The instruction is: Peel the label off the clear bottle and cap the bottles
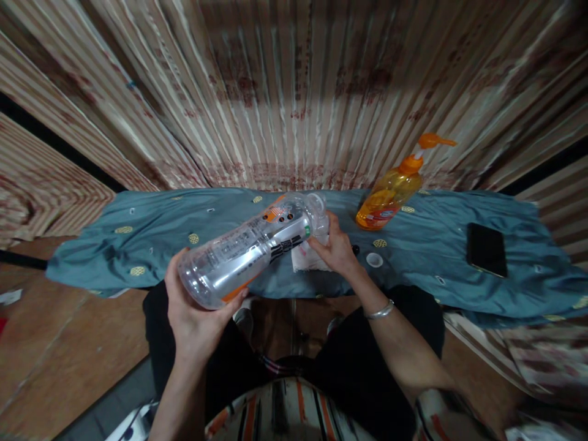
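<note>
A large clear plastic bottle [248, 248] with a silver and orange label lies tilted above the cloth, its neck up to the right. My left hand [195, 312] is wrapped round its base end. At the neck end, my right hand [334, 248] has its fingers closed round the shoulder of the bottle. Beneath the neck, partly hidden by it, is a white tissue or cloth [309, 258]. A white round cap [374, 260] rests on the cloth just right of my right hand, with a small dark object [355, 250] beside it.
A teal patterned cloth [441, 245] covers the long narrow table. On it stand an orange pump bottle [388, 197] at the back right and, farther right, a black phone [487, 249] lying flat. Striped curtains [294, 92] hang close behind the table.
</note>
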`<action>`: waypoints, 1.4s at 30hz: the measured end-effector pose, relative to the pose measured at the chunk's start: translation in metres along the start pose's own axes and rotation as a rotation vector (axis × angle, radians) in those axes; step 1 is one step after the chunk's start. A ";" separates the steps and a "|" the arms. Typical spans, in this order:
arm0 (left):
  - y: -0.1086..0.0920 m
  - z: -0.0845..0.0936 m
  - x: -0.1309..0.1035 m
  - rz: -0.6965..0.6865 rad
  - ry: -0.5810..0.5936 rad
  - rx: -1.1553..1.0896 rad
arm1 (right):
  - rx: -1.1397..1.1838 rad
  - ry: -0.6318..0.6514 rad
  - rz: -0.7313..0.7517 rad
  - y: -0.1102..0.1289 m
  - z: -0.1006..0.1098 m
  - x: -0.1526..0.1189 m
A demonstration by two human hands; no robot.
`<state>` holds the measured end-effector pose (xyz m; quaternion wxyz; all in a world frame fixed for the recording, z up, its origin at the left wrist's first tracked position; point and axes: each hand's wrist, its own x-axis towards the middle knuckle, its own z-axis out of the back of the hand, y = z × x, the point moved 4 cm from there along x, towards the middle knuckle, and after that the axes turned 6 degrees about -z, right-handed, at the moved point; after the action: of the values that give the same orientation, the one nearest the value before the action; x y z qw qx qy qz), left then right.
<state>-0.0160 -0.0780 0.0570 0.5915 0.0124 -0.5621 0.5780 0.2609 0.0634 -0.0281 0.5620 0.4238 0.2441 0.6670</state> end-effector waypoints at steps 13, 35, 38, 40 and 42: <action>-0.001 -0.001 -0.001 -0.005 -0.002 -0.011 | -0.006 0.025 -0.019 0.004 0.003 0.000; -0.006 -0.004 -0.001 0.049 -0.006 -0.082 | 0.042 0.008 0.022 0.003 0.006 -0.002; -0.005 -0.005 -0.001 0.083 -0.009 -0.078 | 0.021 -0.002 0.002 0.002 0.005 -0.002; -0.005 -0.005 -0.002 0.092 -0.012 -0.083 | 0.011 -0.007 -0.005 0.002 0.006 -0.003; -0.006 -0.005 -0.002 0.078 -0.016 -0.091 | 0.011 -0.004 -0.010 0.003 0.006 -0.003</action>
<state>-0.0084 -0.0779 0.0577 0.5640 -0.0319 -0.5925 0.5743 0.2645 0.0588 -0.0232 0.5635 0.4268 0.2489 0.6620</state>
